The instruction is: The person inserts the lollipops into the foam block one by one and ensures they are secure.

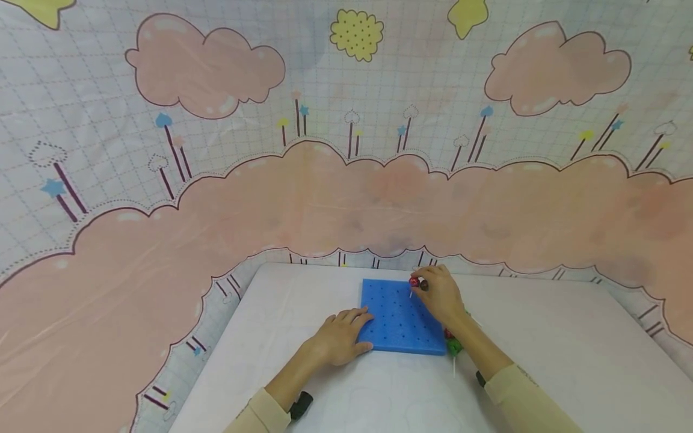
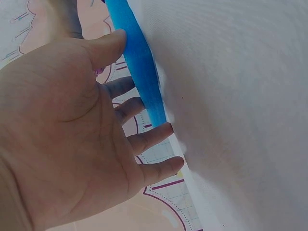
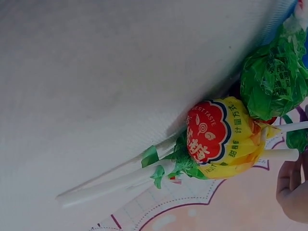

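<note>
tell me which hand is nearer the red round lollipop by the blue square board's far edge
Right: the right hand holds the red round lollipop by the far edge of the blue square board; the left hand touches the board's left edge, farther away.

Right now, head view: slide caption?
Left hand touches the blue board at its left edge; right hand holds a red lollipop near the far edge.
</note>
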### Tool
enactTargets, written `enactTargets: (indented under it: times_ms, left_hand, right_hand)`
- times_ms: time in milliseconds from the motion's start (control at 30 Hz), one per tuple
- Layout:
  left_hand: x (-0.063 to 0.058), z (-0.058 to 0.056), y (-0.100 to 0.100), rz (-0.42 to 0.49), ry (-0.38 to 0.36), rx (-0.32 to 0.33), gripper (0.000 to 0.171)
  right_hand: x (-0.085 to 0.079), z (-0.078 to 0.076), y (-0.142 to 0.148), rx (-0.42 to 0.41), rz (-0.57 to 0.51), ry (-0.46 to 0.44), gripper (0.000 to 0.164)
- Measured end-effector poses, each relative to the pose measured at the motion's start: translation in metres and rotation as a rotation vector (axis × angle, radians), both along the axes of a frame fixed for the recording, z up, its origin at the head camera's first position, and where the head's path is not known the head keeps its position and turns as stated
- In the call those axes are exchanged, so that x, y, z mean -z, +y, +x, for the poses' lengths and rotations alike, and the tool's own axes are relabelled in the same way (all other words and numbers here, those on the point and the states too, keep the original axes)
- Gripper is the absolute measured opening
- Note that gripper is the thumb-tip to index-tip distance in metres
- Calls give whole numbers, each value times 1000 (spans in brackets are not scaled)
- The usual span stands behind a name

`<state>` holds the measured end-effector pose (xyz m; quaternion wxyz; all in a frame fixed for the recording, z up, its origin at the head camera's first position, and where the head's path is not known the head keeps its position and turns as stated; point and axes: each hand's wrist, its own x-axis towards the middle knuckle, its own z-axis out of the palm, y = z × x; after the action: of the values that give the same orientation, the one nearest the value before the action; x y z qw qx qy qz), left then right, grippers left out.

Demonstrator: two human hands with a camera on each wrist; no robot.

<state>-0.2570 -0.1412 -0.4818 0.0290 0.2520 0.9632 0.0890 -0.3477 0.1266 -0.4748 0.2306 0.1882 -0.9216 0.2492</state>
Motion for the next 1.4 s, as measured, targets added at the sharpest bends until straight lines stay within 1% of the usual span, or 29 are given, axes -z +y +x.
enactTargets:
  times_ms: [267, 467, 767, 933, 967, 1100, 1233, 1400]
  left_hand:
    - [0, -1, 1, 5, -6, -2, 64]
    - [2, -2, 2, 14, -15, 2, 64]
    - [3, -2, 6, 7, 2, 11, 65]
    - [6, -2, 6, 13, 10, 8, 65]
    - [7, -2, 6, 13, 16, 10, 64]
    - [7, -4, 6, 13, 5, 0, 65]
    - [6, -4, 5, 13, -9, -6, 65]
    - [6, -4, 1, 21, -4, -8, 66]
  right_hand:
    - [-1, 1, 1, -20, 3, 27, 29]
    - [-1, 1, 3, -19, 5, 31, 30]
    - [2, 3, 10, -22, -20, 44, 43]
    - [2, 4, 14, -30, -33, 61, 45]
    - [2, 4, 15, -28, -35, 61, 45]
    - [-1, 7, 17, -27, -47, 52, 44]
    - [-5, 13, 20, -33, -66, 31, 40]
    - [-7, 21, 24, -48, -83, 32, 38]
